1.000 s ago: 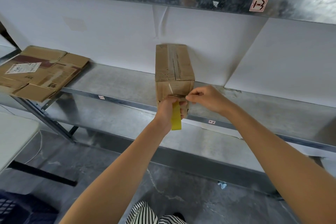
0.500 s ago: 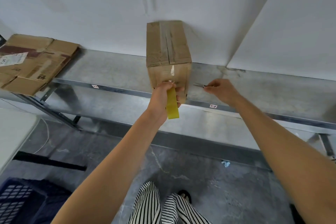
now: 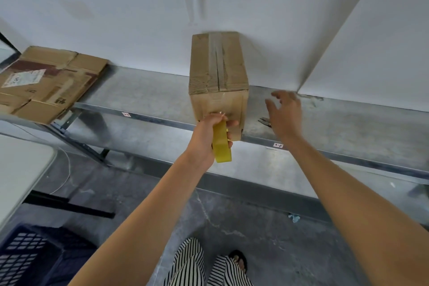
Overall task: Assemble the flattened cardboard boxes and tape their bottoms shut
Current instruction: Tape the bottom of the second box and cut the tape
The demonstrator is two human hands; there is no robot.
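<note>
Right hand (image 3: 284, 116) comes away empty, fingers spread and loose, hovering just right of the cardboard box (image 3: 218, 72) at centre frame. A second ago it was pinched in at the tape on the box's near face, half a second ago it was laying the scissors (image 3: 264, 121) down. Now they lie on the metal shelf (image 3: 144, 90) beside the hand and apart from it. Left hand (image 3: 206, 137) hasn't budged: its fingers curl round the yellow tape roll (image 3: 222, 144) and hold it against the lower part of that near face. My read is that the strip is cut and this seam is about done, which frees the right hand to smooth the tape end or turn the box. The box stands on the shelf, backed against the white wall. It is scuffed brown corrugated card, its front top rim crushed, and a glossy strip of tape runs along the seam of its upper face. The roll is a thick, translucent yellow ring seen edge-on. The shelf is dull, mottled galvanised steel. At the left of the frame the flattened boxes (image 3: 46, 83) lie stacked on the shelf, creased, the top one carrying a white label.
</note>
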